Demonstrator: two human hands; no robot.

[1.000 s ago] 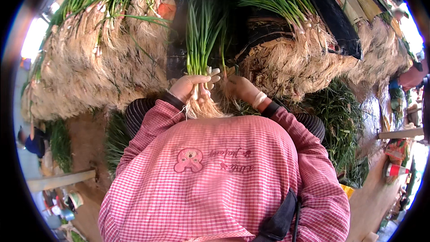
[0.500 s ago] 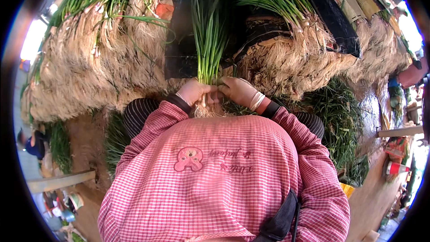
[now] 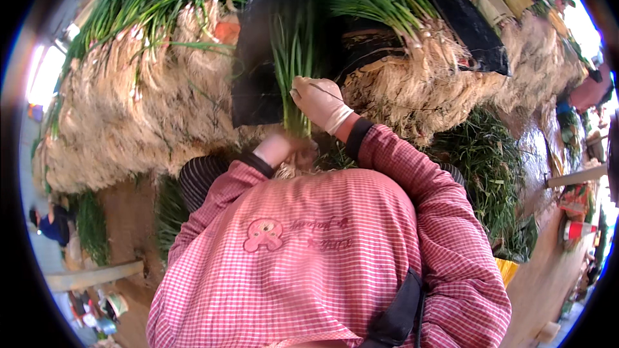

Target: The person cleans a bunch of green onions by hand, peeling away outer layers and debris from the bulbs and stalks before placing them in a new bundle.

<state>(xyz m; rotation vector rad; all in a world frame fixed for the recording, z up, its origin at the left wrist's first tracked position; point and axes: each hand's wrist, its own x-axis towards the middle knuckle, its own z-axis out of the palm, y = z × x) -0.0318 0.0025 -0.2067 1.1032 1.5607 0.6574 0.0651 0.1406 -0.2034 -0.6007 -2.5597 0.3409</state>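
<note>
A pink-checked smock (image 3: 309, 283) filled the near side. The left onion pile (image 3: 135, 129) and right onion pile (image 3: 406, 93) edged a narrow gap holding the green-onion bunch (image 3: 287, 67). The right hand (image 3: 318, 101) curled at its stems, grip unclear; the left hand (image 3: 282, 147), blurred, closed round its base. Lettering (image 3: 332, 243) crossed the smock.

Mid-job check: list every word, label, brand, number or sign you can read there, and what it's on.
Pink checked smock: lettering on the chest, upside down in this view, beside a pink cartoon animal print; I won't copy out its wording.
Held green onions: no label visible.
Red-and-white object and yellow item at right: any print is too small or blurred to read.
</note>
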